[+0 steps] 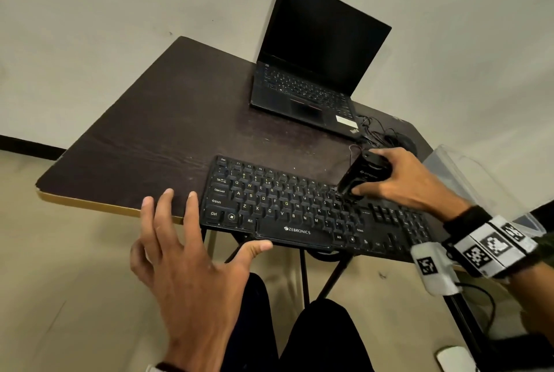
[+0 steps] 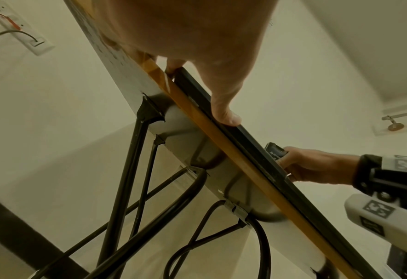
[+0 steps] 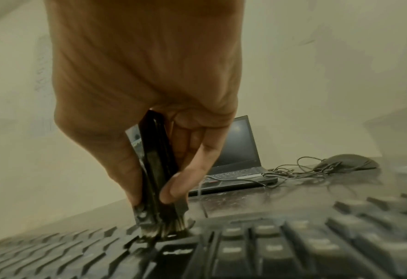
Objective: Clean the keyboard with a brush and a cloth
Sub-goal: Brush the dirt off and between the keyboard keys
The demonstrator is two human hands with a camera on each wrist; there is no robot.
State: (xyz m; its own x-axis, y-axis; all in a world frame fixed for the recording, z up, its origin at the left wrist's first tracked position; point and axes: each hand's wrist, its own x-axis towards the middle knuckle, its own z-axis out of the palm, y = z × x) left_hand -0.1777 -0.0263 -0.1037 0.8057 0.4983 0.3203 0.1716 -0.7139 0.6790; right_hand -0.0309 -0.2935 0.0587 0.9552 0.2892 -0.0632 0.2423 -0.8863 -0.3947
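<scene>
Right hand [image 1: 410, 182] grips brush [image 1: 361, 175] (bristles down) — keyboard [image 1: 299, 209].

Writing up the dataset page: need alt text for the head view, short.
Right hand grips a black brush, bristles on the keyboard near its right-centre keys. Left hand is spread open at the keyboard's left end, thumb against its front edge. An open laptop and mouse sit behind on the dark table.

Dark table [image 1: 156, 119] with tan edge band, folding black metal legs [image 2: 135, 169] under it. Open black laptop [image 1: 314, 62], screen dark, upper centre of the head view. Black mouse [image 3: 348, 160] and tangled cable [image 3: 290, 171] just right of the laptop. Clear plastic container [image 1: 467, 173] at right edge. Wall socket plate [image 2: 28, 35] upper left of the left wrist view.
</scene>
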